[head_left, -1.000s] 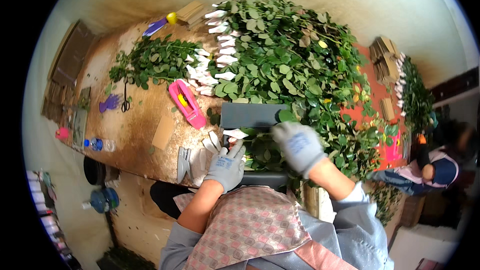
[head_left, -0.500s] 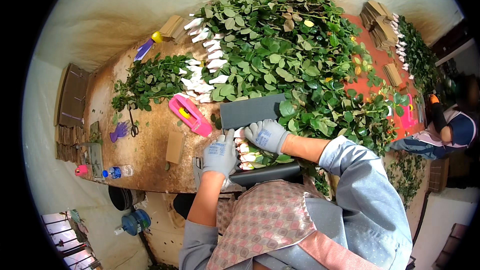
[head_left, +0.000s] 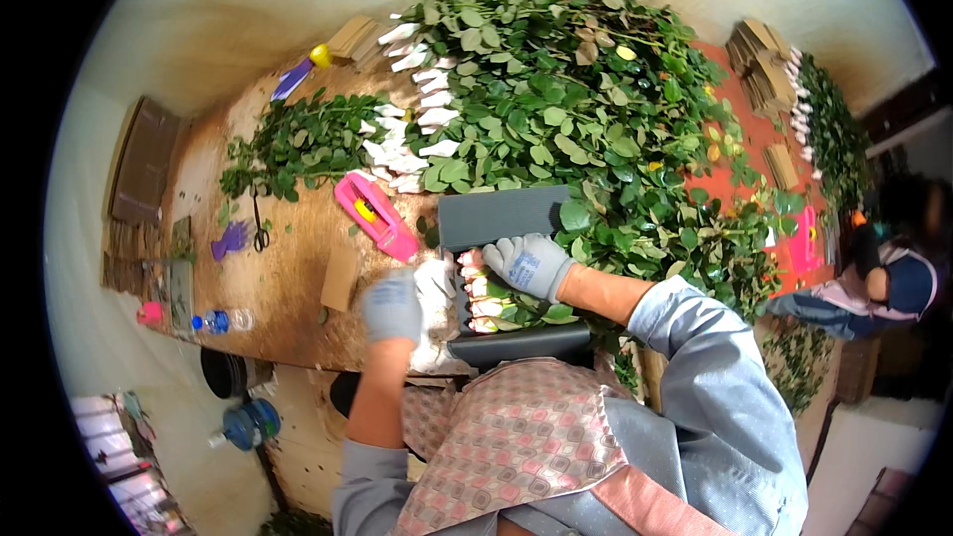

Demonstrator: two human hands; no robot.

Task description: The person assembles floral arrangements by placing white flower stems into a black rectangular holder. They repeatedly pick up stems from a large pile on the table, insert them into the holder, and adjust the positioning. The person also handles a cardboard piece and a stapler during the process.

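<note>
A row of pale pink roses lies in a dark grey trough-like holder, heads to the left and leafy stems to the right. At the row's far end, my right hand in a grey glove has its fingers curled on the roses; the fingertips are partly hidden. My left hand, gloved too, hovers left of the holder and is smeared by motion, so its fingers cannot be read. Beside it lies a brown cardboard piece. A pink stapler-like tool with a yellow part rests beyond it.
Leafy rose stems with white-wrapped heads heap the table's far side. A smaller bunch lies left, near scissors, a purple glove and a water bottle. Another person is at the far right.
My left hand has come away from the rose heads and moved left toward the cardboard piece. My right hand stays on the roses.
</note>
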